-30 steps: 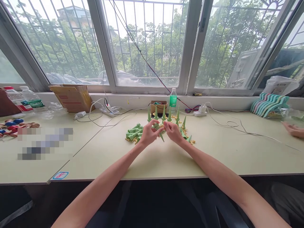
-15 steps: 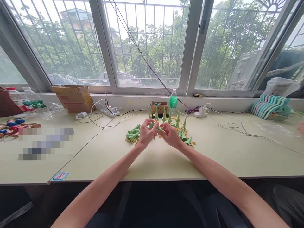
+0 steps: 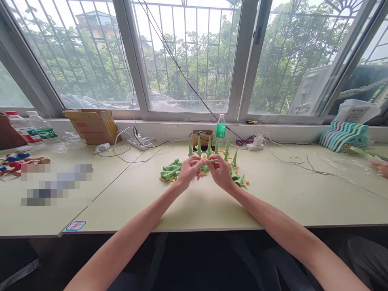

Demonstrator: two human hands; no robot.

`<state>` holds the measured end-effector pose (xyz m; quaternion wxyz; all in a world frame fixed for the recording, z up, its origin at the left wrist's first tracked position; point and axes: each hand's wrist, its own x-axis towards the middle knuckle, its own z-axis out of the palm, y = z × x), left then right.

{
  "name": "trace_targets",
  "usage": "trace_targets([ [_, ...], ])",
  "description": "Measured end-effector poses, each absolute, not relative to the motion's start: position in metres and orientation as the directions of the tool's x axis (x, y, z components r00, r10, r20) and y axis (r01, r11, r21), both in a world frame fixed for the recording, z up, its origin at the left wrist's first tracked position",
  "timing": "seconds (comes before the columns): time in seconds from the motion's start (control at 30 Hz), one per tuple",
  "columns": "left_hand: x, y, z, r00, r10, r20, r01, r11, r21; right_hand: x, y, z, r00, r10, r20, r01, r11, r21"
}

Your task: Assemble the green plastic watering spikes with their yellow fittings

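My left hand (image 3: 189, 171) and my right hand (image 3: 221, 173) meet above the table with their fingertips close together. Between the right thumb and fingers shows a slim green piece (image 3: 212, 161), mostly covered by the hand. The left thumb and forefinger are pinched at its near end; what lies inside that pinch is hidden. Behind the hands stands a row of pointed green cones (image 3: 199, 146). Green cone pieces (image 3: 170, 171) lie heaped left of my left hand. More green cones (image 3: 239, 180) lie right of my right hand, with small yellow pieces (image 3: 246, 184) around them.
A green-labelled bottle (image 3: 221, 128) and a small cardboard box (image 3: 203, 139) stand behind the cones. Power strips (image 3: 141, 141) and cables run along the wall. Teal hangers (image 3: 344, 137) are stacked at right, near another person's hand (image 3: 380, 166). Coloured wooden pieces (image 3: 21, 161) lie far left.
My right fingers have moved up and closed further over the green piece, and the hands are nearer each other. Another person's hand now shows more at the right edge, with a green thing.
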<state>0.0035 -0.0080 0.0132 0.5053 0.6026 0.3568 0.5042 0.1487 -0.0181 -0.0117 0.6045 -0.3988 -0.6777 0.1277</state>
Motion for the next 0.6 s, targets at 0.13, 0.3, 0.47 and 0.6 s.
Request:
trace_targets([
  [0.13,0.003,-0.006,0.012,0.236,0.939,0.250,-0.059,-0.243,0.968,0.149,-0.018,-0.011,0.051,0.705,0.708,0.400,0.635,-0.661],
  [0.3,0.002,-0.005,0.011,0.249,0.938,0.243,0.000,-0.251,0.968,0.149,-0.018,-0.011,0.045,0.707,0.706,0.379,0.642,-0.667],
  [0.47,0.003,-0.005,0.008,0.336,0.918,0.210,0.095,-0.255,0.962,0.150,-0.014,-0.013,0.052,0.690,0.722,0.374,0.657,-0.655],
  [0.6,0.005,-0.003,0.002,0.325,0.917,0.232,0.192,-0.304,0.933,0.154,-0.010,-0.012,0.079,0.685,0.724,0.431,0.632,-0.644],
])
